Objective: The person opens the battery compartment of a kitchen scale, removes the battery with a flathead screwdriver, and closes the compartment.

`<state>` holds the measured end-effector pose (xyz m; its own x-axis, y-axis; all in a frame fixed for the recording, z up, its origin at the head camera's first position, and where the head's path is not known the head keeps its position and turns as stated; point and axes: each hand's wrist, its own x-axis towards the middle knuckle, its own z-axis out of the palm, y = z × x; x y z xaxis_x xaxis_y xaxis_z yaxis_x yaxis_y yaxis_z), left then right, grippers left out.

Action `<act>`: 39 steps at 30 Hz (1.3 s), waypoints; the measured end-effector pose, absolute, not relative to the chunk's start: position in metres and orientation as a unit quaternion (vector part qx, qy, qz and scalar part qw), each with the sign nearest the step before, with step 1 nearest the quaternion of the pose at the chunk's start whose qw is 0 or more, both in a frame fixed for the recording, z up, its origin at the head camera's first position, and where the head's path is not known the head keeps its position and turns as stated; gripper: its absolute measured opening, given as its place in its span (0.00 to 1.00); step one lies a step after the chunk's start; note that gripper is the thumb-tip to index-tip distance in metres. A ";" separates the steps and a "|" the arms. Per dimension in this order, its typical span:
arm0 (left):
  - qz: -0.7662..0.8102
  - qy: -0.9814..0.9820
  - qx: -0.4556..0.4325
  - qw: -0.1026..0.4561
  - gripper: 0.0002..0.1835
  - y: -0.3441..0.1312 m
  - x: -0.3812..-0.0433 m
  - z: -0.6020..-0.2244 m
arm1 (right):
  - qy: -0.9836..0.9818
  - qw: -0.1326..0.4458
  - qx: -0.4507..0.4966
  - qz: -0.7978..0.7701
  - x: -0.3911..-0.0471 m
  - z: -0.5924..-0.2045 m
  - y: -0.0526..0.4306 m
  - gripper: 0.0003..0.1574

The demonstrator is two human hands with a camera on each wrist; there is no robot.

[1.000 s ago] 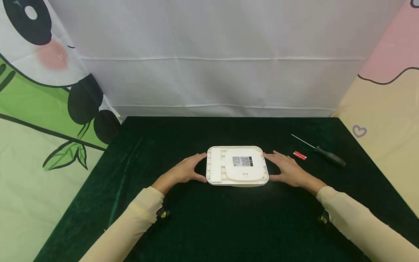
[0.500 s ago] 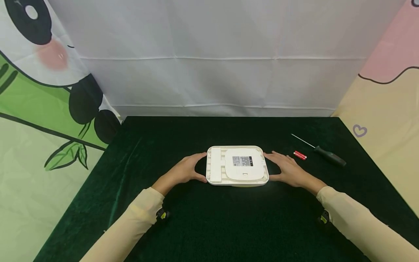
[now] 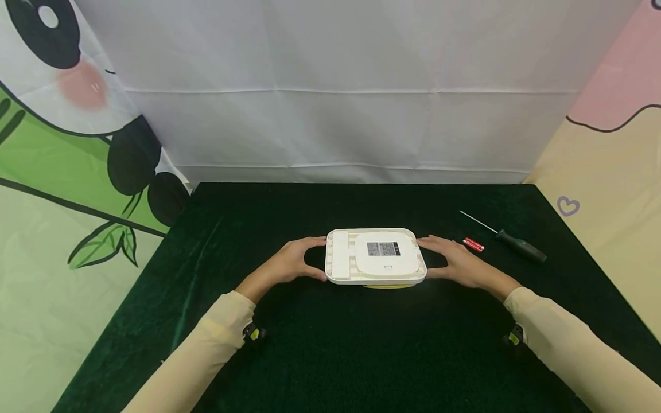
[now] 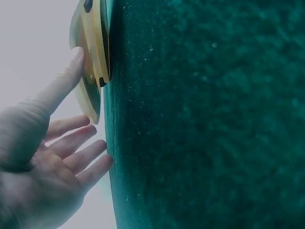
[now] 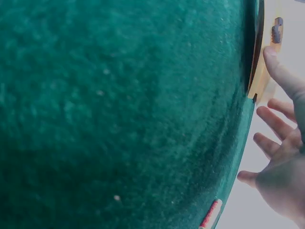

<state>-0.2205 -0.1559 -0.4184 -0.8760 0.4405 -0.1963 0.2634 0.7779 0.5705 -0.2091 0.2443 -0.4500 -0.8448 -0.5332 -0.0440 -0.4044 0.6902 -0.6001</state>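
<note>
A flat white plastic device [image 3: 341, 255] with rounded corners is held underside up between the hands. Its raised panel carries a printed label [image 3: 383, 249], and a yellow rim [image 3: 389, 286] shows beneath the near edge. My left hand [image 3: 286, 264] touches its left side, thumb at the near corner and fingertips at the far one. On the right side, my right hand [image 3: 459, 264] mirrors this. Both wrist views show each thumb on the device's yellowish edge [image 4: 95, 52] and the other fingers spread, fairly straight. The device's lower face is hidden.
A screwdriver [image 3: 520, 246] with a dark handle lies at the right of the dark green table cloth [image 3: 361, 355]. Beside it is a small red battery-like piece [image 3: 473, 245]. A white curtain [image 3: 330, 115] hangs behind the table.
Both hands and the device's near edge have shifted slightly up in the head view. More of the yellow rim shows below. The screwdriver and red piece stay put.
</note>
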 end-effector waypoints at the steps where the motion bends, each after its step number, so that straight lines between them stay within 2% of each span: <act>1: 0.279 0.927 0.189 0.162 0.46 -0.156 -0.221 -0.418 | 0.911 0.109 -0.259 -0.303 -0.210 -0.449 0.245 0.48; 19: 0.387 0.886 0.214 0.140 0.33 -0.165 -0.226 -0.417 | 0.872 0.119 -0.272 -0.388 -0.213 -0.446 0.253 0.37; 31: 0.434 0.867 0.204 0.137 0.29 -0.166 -0.226 -0.419 | 0.864 0.108 -0.270 -0.412 -0.216 -0.447 0.255 0.34; 39: 0.467 0.851 0.184 0.152 0.27 -0.164 -0.226 -0.414 | 0.860 0.121 -0.263 -0.420 -0.215 -0.444 0.255 0.32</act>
<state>-0.2256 -0.1637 -0.4137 -0.8858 0.4559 -0.0865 0.1721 0.4959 0.8512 -0.2147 0.2552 -0.4437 -0.8324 -0.5540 0.0132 -0.3516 0.5095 -0.7853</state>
